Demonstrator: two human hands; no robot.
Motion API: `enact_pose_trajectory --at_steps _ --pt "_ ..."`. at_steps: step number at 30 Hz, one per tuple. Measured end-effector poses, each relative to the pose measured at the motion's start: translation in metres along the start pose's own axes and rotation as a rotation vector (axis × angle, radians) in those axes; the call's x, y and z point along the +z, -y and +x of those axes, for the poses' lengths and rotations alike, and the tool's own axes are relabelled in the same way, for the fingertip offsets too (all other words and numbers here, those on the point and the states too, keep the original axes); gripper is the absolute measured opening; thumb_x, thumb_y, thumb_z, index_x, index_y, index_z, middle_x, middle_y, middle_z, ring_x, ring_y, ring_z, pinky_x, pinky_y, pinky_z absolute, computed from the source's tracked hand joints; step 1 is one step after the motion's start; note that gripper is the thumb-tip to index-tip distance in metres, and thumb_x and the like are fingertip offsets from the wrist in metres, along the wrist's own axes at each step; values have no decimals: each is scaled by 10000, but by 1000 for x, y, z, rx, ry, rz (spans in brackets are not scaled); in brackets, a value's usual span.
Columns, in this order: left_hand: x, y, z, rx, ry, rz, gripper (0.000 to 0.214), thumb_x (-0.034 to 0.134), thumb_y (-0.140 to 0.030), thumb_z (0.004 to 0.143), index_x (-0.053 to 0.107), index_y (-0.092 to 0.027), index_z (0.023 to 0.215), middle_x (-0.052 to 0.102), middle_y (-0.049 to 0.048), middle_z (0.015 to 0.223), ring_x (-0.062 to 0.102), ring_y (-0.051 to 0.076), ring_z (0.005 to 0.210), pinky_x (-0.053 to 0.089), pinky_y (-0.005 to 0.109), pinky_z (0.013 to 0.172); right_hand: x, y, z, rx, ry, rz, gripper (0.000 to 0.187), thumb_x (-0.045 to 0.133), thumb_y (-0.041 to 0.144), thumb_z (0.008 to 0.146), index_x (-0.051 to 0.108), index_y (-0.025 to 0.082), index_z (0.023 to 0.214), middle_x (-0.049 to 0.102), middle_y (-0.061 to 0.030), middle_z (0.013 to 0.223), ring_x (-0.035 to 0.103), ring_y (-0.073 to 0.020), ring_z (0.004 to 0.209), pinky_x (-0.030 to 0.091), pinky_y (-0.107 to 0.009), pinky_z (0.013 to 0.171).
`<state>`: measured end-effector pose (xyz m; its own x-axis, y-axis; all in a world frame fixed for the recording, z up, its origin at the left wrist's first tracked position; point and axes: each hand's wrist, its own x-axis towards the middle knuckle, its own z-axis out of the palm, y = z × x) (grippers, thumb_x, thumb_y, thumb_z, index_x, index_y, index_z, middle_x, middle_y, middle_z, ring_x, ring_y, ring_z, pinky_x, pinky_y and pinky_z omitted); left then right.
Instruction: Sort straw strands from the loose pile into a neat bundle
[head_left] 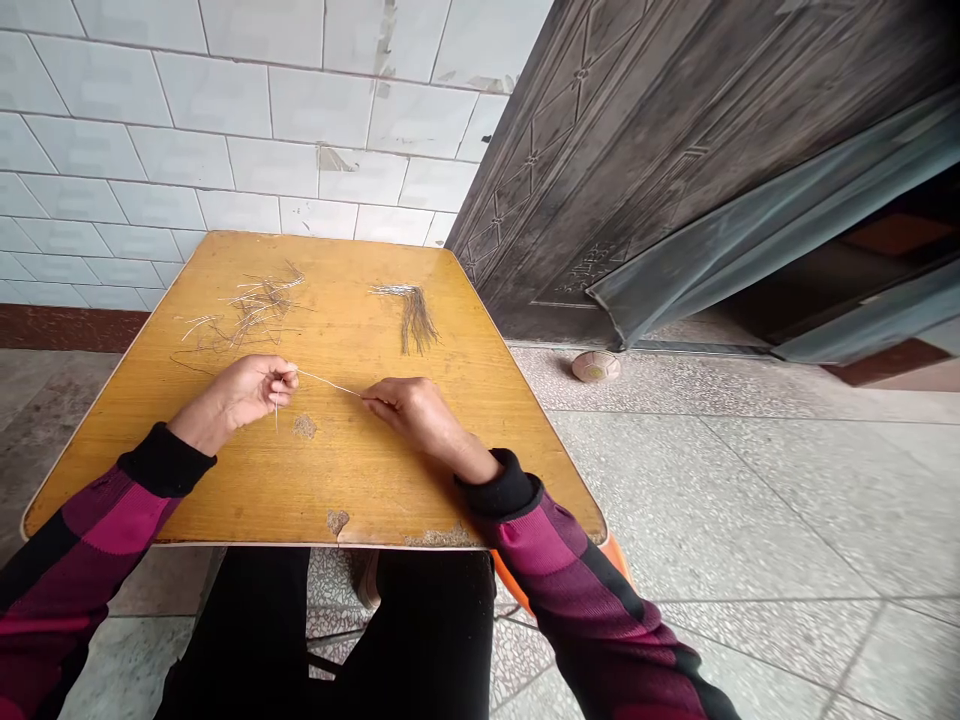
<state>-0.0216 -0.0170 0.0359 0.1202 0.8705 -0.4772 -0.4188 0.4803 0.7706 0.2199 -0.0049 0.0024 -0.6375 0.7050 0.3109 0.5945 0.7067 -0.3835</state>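
A pale strand (328, 383) runs taut between the person's left hand (240, 392) and right hand (412, 415), just above a yellow wood-grain counter (315, 490). The fingers (281, 380) of both hands are closed on it in a pinch, and a short end hangs below the left hand. Farther along the counter lie a loose scatter of pale and brown fibres (259, 310) and, just to its right, a neater bundle of dark fibres (414, 318) with pale tips. The laminate is worn through in rough patches (337, 521), one beneath the gap between the hands and others along the near edge. The far end of the counter stands against a white tiled wall (225, 120) with chipped tiles and a dark red band (67, 328) at its foot. To the right stands a dark embossed door (637, 170), and a small scuffed ball (596, 366) rests near its foot on the speckled stone floor (750, 500).
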Motion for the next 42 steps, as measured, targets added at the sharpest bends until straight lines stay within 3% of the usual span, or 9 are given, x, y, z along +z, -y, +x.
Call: enact_pose_trajectory --at_steps 10,13,19,21,24,28,32,36,42 --pt "-9 -9 1 -4 -5 -25 235 461 -9 702 493 -110 493 495 37 490 362 41 375 294 139 341 -20 -16 -2 161 112 -194 215 530 177 843 741 218 831 733 -41 809 649 -167 719 373 -254 591" --pt "-9 -7 2 -28 36 18 202 489 -14 674 506 -106 495 497 37 497 362 41 381 289 143 343 -25 -23 -2 224 99 -192 274 512 132 809 737 232 929 742 -38 911 661 -180 800 411 -257 639" --pt "-12 -4 3 -21 173 164 165 577 -49 633 525 -96 484 515 46 513 372 45 415 276 152 355 -36 -28 -5 269 223 -243 373 516 88 747 720 242 1017 719 -47 1053 652 -214 879 438 -288 660" --pt "-12 -1 5 -12 214 186 147 604 -75 631 539 -94 501 520 40 523 356 36 412 253 149 358 -36 -23 -5 245 126 -112 288 537 138 788 721 209 998 723 -58 968 641 -181 788 441 -283 658" --pt "-7 8 6 -24 299 280 142 632 -131 659 564 -91 542 540 41 550 339 26 404 214 153 364 -22 -6 -2 176 18 320 254 563 332 861 703 159 983 687 -38 781 566 -117 620 430 -252 589" --pt "2 22 5 36 364 473 195 660 -225 740 584 -99 613 535 18 580 316 16 412 198 167 393 5 15 3 252 155 808 316 640 440 795 662 142 896 626 -1 682 480 -67 489 396 -207 463" --pt "5 28 4 132 355 572 248 657 -324 770 587 -114 660 540 8 616 296 17 417 176 181 402 16 16 7 377 215 971 268 665 405 754 610 145 781 621 1 680 480 -53 452 384 -181 404" --pt "4 26 4 258 259 616 194 668 -299 722 604 -125 665 551 5 607 311 30 421 194 194 414 18 11 7 375 155 934 236 656 363 760 623 139 826 604 11 662 476 -57 469 380 -177 419" --pt "7 26 5 401 153 775 157 626 -259 700 630 -141 596 541 -9 525 342 65 440 240 214 441 18 14 3 166 120 588 215 619 304 829 701 134 931 500 49 587 367 -55 503 320 -191 491"
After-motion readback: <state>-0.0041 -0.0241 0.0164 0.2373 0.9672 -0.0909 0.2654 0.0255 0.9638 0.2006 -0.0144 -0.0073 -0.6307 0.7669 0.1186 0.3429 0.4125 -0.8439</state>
